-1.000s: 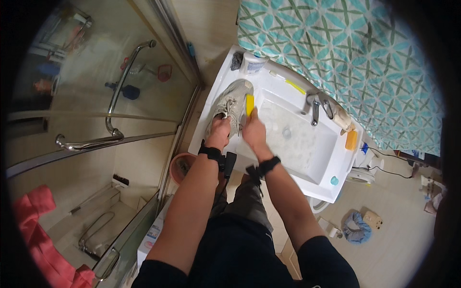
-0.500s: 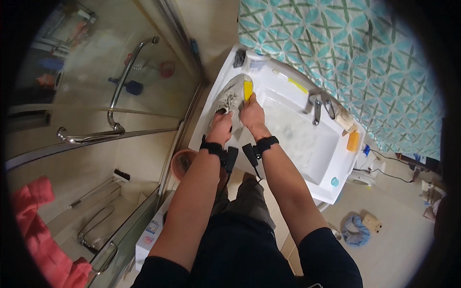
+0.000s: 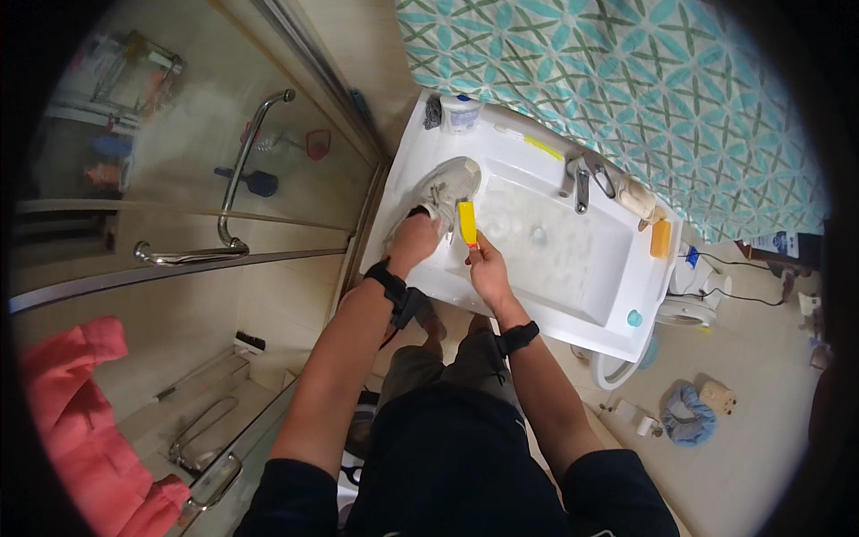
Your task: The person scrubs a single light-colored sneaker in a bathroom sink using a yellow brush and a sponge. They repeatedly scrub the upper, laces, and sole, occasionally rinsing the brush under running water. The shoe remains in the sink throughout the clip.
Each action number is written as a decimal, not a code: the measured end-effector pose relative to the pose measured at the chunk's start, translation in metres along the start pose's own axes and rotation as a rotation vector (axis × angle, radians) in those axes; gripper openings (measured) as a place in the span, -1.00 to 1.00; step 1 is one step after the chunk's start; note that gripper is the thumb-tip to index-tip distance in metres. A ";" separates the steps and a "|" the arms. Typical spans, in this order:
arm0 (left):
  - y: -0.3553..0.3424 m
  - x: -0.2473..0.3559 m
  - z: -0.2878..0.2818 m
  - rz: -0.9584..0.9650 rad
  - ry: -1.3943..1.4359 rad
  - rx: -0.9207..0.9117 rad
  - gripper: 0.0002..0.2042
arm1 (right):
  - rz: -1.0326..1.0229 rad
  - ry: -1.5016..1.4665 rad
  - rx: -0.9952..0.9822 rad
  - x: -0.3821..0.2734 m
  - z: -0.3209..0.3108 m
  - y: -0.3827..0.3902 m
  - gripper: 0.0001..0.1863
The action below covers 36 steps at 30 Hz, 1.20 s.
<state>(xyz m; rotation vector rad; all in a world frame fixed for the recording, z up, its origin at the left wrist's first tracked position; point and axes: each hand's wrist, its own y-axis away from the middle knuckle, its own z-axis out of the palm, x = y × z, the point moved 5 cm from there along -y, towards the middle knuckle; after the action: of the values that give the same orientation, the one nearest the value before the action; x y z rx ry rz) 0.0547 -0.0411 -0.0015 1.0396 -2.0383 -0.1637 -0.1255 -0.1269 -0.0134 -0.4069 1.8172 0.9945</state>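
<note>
My left hand (image 3: 415, 236) grips a pale grey sneaker (image 3: 452, 183) at its dark opening, on the left side of the white sink (image 3: 617, 295). My right hand (image 3: 486, 264) holds a yellow brush (image 3: 467, 222) by its lower end, just right of the shoe and over the sink's edge of the basin. Shallow, cloudy water (image 3: 546, 242) lies in the basin.
The faucet (image 3: 581, 188), orange soap bar (image 3: 660, 239) and white container (image 3: 461, 114) stand on the rim. A patterned curtain (image 3: 608, 80) hangs beyond. A glass door with a chrome handle (image 3: 259, 125) is left; a pink garment (image 3: 80, 385) hangs lower left.
My right hand and the yellow brush have moved down from the shoe's toe, toward my body. My left hand still holds the shoe, and the view has shifted slightly.
</note>
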 end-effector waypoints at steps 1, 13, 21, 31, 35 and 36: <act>-0.006 -0.005 -0.004 0.000 0.079 0.049 -0.53 | 0.025 -0.030 0.020 0.001 0.000 0.005 -0.48; -0.017 -0.018 0.031 -0.535 1.519 -0.444 -0.56 | -0.215 0.298 0.105 -0.025 0.013 0.045 -0.48; -0.031 -0.037 0.047 -0.509 1.552 -0.413 -0.55 | -0.349 0.621 0.121 -0.056 0.033 0.019 -0.42; -0.027 -0.031 0.046 -0.452 1.529 -0.199 -0.55 | -0.455 0.782 0.207 -0.063 0.043 0.019 -0.40; -0.031 -0.035 0.055 -0.548 1.521 -0.254 -0.52 | -0.207 0.796 0.088 -0.041 0.040 0.032 -0.35; -0.030 -0.035 0.055 -0.551 1.509 -0.249 -0.51 | -0.192 0.800 0.074 -0.039 0.039 0.036 -0.33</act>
<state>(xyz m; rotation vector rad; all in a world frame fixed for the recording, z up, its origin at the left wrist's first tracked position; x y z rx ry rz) 0.0448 -0.0478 -0.0719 1.0105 -0.3584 0.0892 -0.1076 -0.0809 0.0299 -1.0180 2.4447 0.6622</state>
